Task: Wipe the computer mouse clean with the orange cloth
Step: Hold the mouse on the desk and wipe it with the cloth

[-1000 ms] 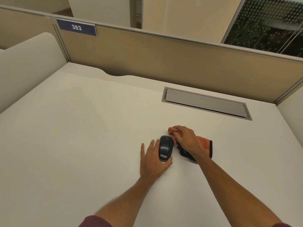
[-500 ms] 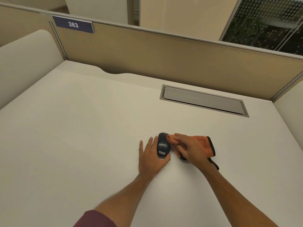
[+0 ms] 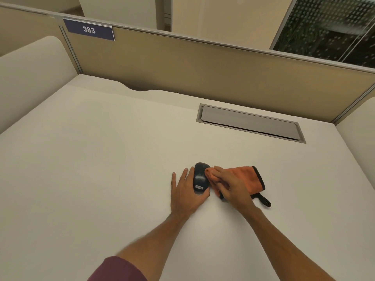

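- A dark, smooth plastic computer mouse (image 3: pixel 200 178) lies on the pale matte desk top (image 3: pixel 101 169), near the middle of the view and somewhat towards the person.
- A small pale label near the rear end of the mouse reads "Lenovo".
- The left hand (image 3: pixel 185 193) lies flat on the desk against the left side of the mouse, its fingers (image 3: pixel 183 175) stretched and slightly apart, the thumb curled round the near end of the mouse.
- The right hand (image 3: pixel 230 186) rests on an orange fleecy cloth with a black edge (image 3: pixel 246 176), fingers together and bunched on a fold of it.
- That fold is pressed against the right side of the mouse; the rest of the cloth spreads on the desk to the right.
- A black hanging loop (image 3: pixel 263 200) sticks out from the near right corner of the cloth.
- A dark red sleeve (image 3: pixel 117 269) covers the left upper arm at the bottom edge.
- Farther back a grey rectangular cable flap (image 3: pixel 250 122) is set flush in the desk.
- A tan fabric partition (image 3: pixel 203 67) stands behind the desk, and a dark blue plate (image 3: pixel 88 29) on its top left corner reads "383" in white.
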